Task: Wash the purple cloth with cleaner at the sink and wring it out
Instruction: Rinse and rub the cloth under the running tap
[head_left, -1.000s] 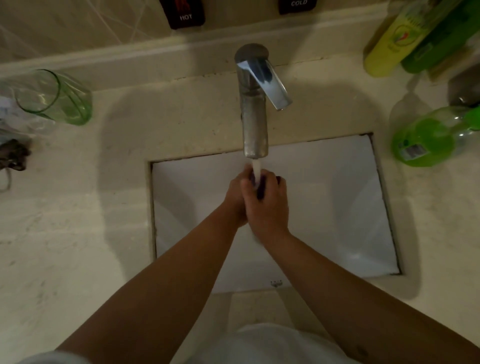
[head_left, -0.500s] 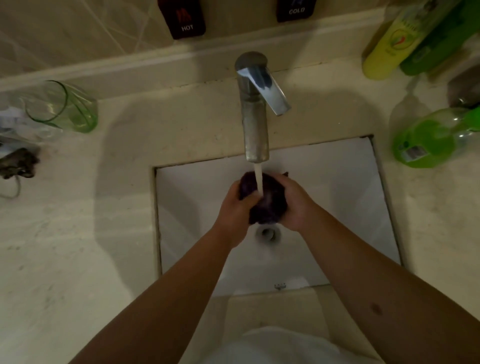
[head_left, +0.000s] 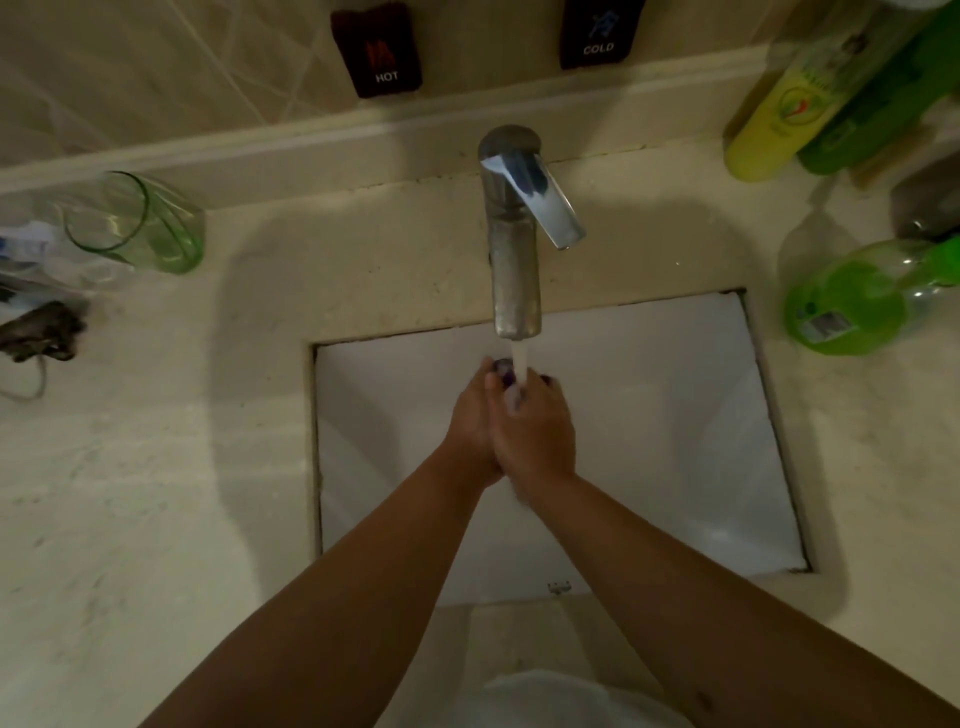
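- Under the tap (head_left: 514, 249) stream, over the sink (head_left: 675, 415): purple cloth (head_left: 503, 370), mostly hidden, balled between your hands.
- Left hand (head_left: 470, 421) and right hand (head_left: 537, 431) pressed together, fingers clamped on the cloth.
- Counter (head_left: 156, 467): green glass (head_left: 137, 223) left, green bottle (head_left: 857, 296) right.

We are looking through a single head-worn wide-angle camera, so there is no second view sharing any part of the scene; it is pointing steeply down and forward over the white sink basin (head_left: 675, 441), with the chrome faucet (head_left: 514, 249) standing near the top centre. We are sitting close enough that both forearms are reaching in from the bottom edge and the basin is filling the middle. The wide lens is taking in the beige countertop (head_left: 156, 493) on both sides and the tiled wall (head_left: 182, 67) bearing the HOT label (head_left: 382, 52) and COLD label (head_left: 597, 34) along the top.
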